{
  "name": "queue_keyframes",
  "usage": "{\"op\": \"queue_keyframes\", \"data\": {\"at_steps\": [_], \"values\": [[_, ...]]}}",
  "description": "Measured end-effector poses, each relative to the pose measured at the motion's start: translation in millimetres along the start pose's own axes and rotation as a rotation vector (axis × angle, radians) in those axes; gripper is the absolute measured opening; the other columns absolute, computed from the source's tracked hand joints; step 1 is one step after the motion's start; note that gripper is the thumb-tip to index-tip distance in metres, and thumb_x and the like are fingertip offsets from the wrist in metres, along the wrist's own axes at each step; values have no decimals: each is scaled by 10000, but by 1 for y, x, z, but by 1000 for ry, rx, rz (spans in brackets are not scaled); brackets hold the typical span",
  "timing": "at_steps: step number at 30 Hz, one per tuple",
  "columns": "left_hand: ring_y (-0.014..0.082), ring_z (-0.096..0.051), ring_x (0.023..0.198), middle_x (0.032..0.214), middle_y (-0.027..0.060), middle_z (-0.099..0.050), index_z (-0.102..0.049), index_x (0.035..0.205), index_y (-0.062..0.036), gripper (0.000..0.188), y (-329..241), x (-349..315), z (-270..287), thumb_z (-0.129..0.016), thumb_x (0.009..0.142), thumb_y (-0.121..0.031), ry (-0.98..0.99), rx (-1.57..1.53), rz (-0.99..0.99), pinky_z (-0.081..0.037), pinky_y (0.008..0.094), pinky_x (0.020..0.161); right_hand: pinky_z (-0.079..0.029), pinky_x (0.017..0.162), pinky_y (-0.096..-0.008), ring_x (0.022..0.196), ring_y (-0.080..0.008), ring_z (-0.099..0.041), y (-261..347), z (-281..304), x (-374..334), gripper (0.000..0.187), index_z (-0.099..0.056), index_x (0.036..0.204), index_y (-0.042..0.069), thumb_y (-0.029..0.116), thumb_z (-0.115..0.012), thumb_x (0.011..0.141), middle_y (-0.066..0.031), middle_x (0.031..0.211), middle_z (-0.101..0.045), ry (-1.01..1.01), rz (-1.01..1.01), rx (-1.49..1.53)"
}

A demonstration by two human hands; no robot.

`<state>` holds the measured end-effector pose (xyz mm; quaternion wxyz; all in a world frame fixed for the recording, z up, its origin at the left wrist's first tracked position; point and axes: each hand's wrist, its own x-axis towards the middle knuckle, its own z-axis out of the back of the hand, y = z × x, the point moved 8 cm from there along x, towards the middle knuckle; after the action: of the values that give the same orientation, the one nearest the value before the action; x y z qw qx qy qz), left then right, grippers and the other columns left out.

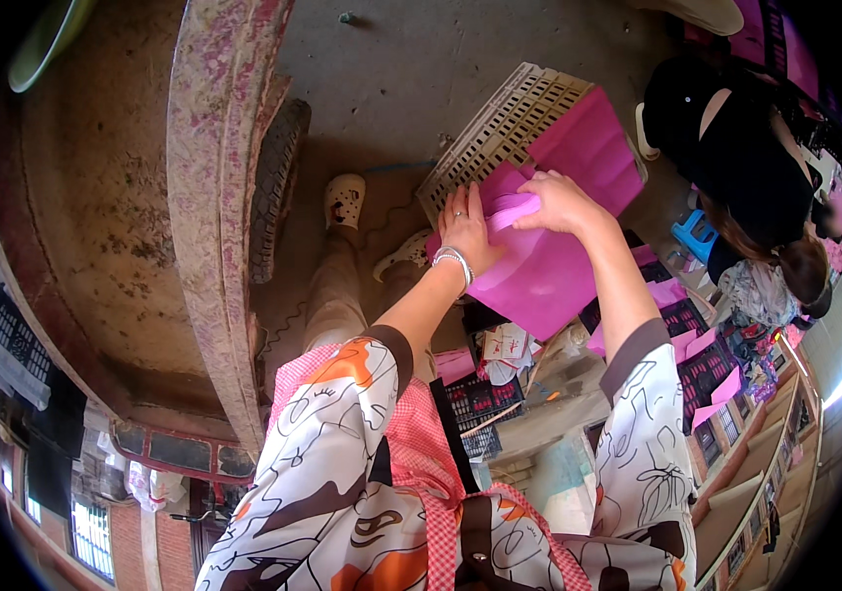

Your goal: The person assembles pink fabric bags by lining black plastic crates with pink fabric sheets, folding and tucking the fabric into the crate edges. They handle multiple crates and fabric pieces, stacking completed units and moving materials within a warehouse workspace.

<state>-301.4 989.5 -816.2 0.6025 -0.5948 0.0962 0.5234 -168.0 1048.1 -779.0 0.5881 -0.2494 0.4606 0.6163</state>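
Note:
A bright pink sheet of soft, thin material (534, 286), possibly a bag, spreads in front of me against a beige plastic crate (500, 118). My left hand (466, 234) presses on its left part with the fingers stretched out; a ring and bracelets show on it. The fingers of my right hand (561, 202) are closed around a folded, lighter pink strip (513, 210) at the upper part of the sheet. Behind my right hand, another pink piece (593, 153) hangs over the crate's side. The strip's far end is hidden by my fingers.
A rusty cart body with a raised side (219, 197) and a tyre (281, 177) stands to my left. Dark crates with pink pieces (716, 394) sit at the right. Beyond are a blue stool (695, 234) and a person in black (746, 167).

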Motion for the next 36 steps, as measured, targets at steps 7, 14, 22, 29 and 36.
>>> {"op": "queue_keyframes", "data": {"at_steps": [7, 14, 22, 29, 36], "values": [[424, -158, 1371, 1471, 239, -204, -259, 1430, -106, 1039, -9, 10, -6, -788, 584, -395, 94, 50, -160, -179, 479, 1118, -397, 931, -388, 1014, -292, -530, 21, 12, -44, 396, -656, 960, 14, 114, -782, 598, -118, 967, -607, -82, 192, -75], [402, -435, 1189, 1227, 224, -493, -466, 1292, -106, 779, -33, -15, -21, -750, 614, -366, 231, 35, -322, -353, 470, 1003, -363, 995, -409, 1051, -297, -515, 23, 11, -97, 442, -623, 1035, 10, 99, -769, 626, -119, 1009, -587, -170, 149, 38], [377, -524, 1120, 1180, 296, -541, -367, 1322, 75, 851, -21, 11, -24, -713, 666, -342, 386, -40, -186, -412, 379, 969, -370, 1024, -369, 1182, -262, -494, -9, -2, -150, 425, -526, 1222, 29, 149, -660, 837, -135, 1223, -550, -915, -225, 823], [420, -594, 941, 984, 303, -603, -400, 1248, 65, 702, -50, -10, -34, -650, 702, -297, 280, 113, -130, -477, 439, 830, -456, 882, -381, 941, -208, -567, 94, -247, -146, 514, -543, 1004, 55, 554, -519, 880, -74, 937, -593, -628, -575, 2870], [403, -628, 828, 945, 259, -615, -438, 1110, 30, 472, -129, -84, -58, -614, 771, -248, 178, 251, -150, -519, 467, 713, -290, 1078, -483, 1257, -362, -394, 101, -207, -143, 1049, -237, 1414, 3, 808, -331, 747, -216, 1364, -394, -932, 197, 3227]]}}
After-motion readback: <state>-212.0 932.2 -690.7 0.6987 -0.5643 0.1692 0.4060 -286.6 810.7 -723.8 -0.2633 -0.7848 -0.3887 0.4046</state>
